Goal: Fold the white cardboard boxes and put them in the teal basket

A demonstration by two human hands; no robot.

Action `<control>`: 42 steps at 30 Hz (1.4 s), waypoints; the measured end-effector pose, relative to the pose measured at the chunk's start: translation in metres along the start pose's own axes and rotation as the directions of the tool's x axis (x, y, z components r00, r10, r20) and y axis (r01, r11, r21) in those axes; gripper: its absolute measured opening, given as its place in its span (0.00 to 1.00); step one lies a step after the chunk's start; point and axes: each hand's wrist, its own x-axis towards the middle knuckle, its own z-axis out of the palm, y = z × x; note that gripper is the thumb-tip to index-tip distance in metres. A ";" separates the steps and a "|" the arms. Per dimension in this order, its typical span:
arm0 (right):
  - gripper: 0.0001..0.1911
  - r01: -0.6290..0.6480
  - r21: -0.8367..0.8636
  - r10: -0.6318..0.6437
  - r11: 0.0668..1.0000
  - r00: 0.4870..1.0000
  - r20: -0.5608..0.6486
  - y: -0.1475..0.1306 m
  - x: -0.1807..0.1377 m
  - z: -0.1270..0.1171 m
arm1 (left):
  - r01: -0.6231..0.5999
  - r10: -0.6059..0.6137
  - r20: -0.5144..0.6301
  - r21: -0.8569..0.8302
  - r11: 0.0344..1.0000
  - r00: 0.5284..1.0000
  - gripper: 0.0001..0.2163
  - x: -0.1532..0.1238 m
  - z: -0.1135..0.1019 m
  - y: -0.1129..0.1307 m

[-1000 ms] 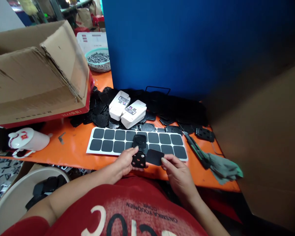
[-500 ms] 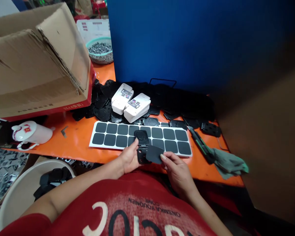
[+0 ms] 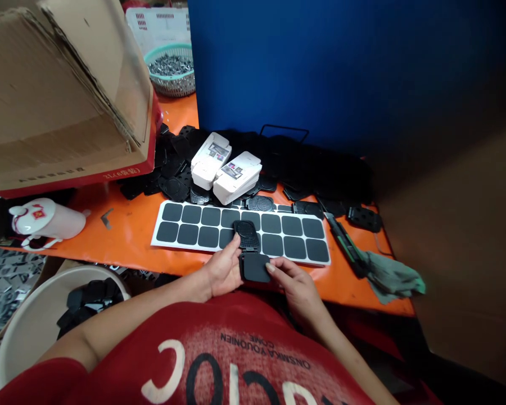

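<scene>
My left hand (image 3: 224, 269) is closed on a black hinged plastic piece (image 3: 247, 234), its ridged half tipped up over the sheet. A dark square sticker pad (image 3: 255, 268) lies over the lower half of that piece. My right hand (image 3: 293, 281) pinches the pad's right edge between thumb and finger. Just beyond both hands is a white sheet of square black pads (image 3: 294, 247), partly covered by the hinged piece.
More black plastic pieces (image 3: 175, 163) are heaped behind the sheet, with two stacks of small white cards (image 3: 237, 177) on them. A green-black utility knife (image 3: 344, 244) and grey cloth (image 3: 392, 277) lie right. A lidded mug (image 3: 50, 218), cardboard box (image 3: 59, 112) and bucket (image 3: 14, 332) are left.
My right hand has moved left, bringing the pad from beside the hinged piece's lower half to over it. The view has shifted slightly.
</scene>
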 end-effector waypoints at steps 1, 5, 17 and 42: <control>0.19 0.002 -0.009 -0.002 1.000 1.000 0.001 0.000 0.001 0.000 | -0.002 0.002 0.003 0.002 1.000 1.000 0.27 0.000 0.000 0.000; 0.20 -0.001 -0.024 0.001 1.000 1.000 0.009 -0.001 0.004 0.001 | -0.009 0.009 0.002 0.009 1.000 1.000 0.27 -0.001 0.001 -0.001; 0.20 -0.025 -0.035 0.025 0.999 1.000 0.014 0.004 0.007 0.001 | 0.001 -0.001 0.003 0.016 1.000 1.000 0.26 -0.002 0.002 -0.001; 0.19 0.029 -0.110 -0.029 0.993 1.000 0.001 0.000 -0.001 0.007 | -0.016 0.015 0.014 0.010 1.000 1.000 0.27 -0.002 0.001 -0.003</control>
